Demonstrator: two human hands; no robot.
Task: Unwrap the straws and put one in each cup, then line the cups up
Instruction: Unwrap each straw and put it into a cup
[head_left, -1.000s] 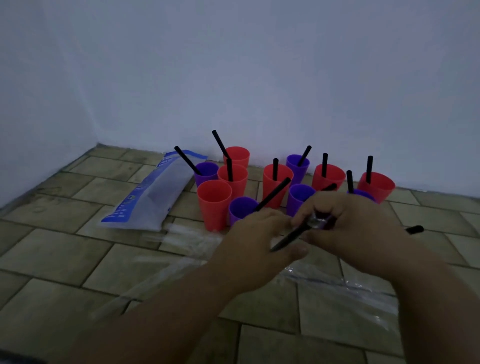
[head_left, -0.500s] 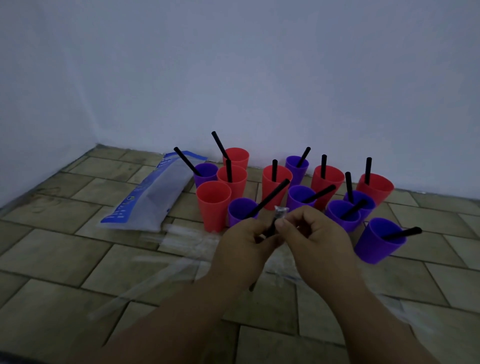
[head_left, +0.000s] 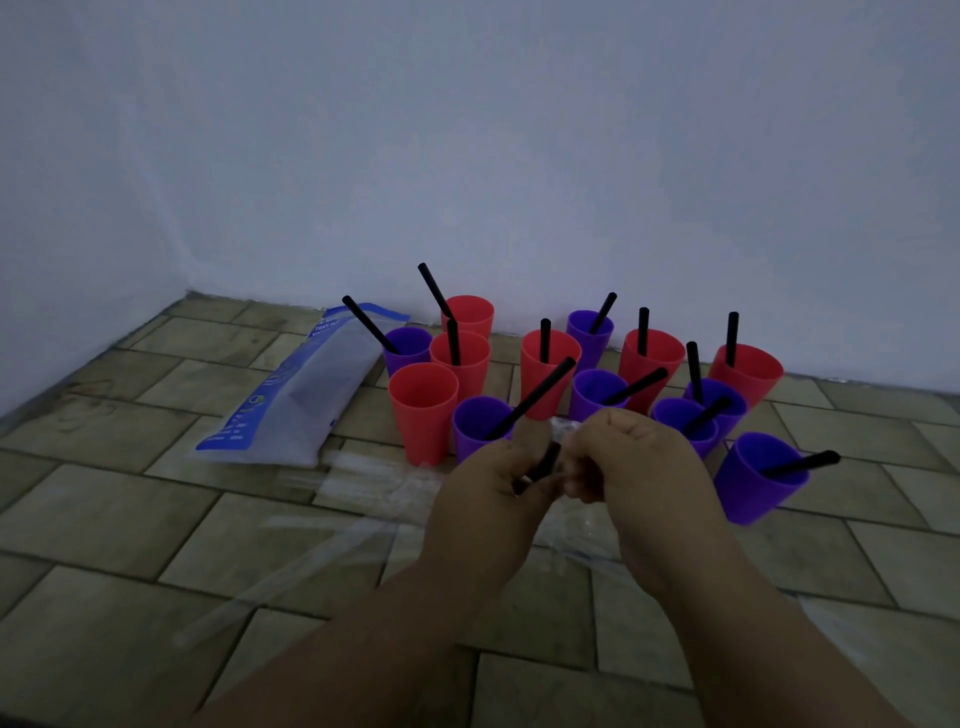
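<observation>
Nearest the camera, two bare forearms are stretched forward over a tiled floor (head_left: 130, 519), on which several empty clear wrappers (head_left: 358, 467) are scattered. The left hand (head_left: 488, 499) and the right hand (head_left: 628, 467) are brought close together, knuckles almost touching, and a black straw (head_left: 545, 462) is pinched between them; only a short dark length of it is seen in the gap. A crinkled bit of clear wrapper (head_left: 563, 428) is seen at its upper end, so the straw is judged to be partly unwrapped.

The straw is judged to be light and fairly stiff, though easily bent or kinked if squeezed hard. It is best gripped near one end with the fingertips while the thin, slippery film is pulled off the other end.

Just beyond the hands, a cluster of red and purple cups is stood on the floor, not in a line. A straw is seen in every one but the red cup (head_left: 423, 410) at the front left, which appears empty and is judged to be the place for the held straw. To the left, a white and blue plastic bag (head_left: 296, 400) is laid flat. Furthest off, a plain wall (head_left: 467, 130) is met by the floor.
</observation>
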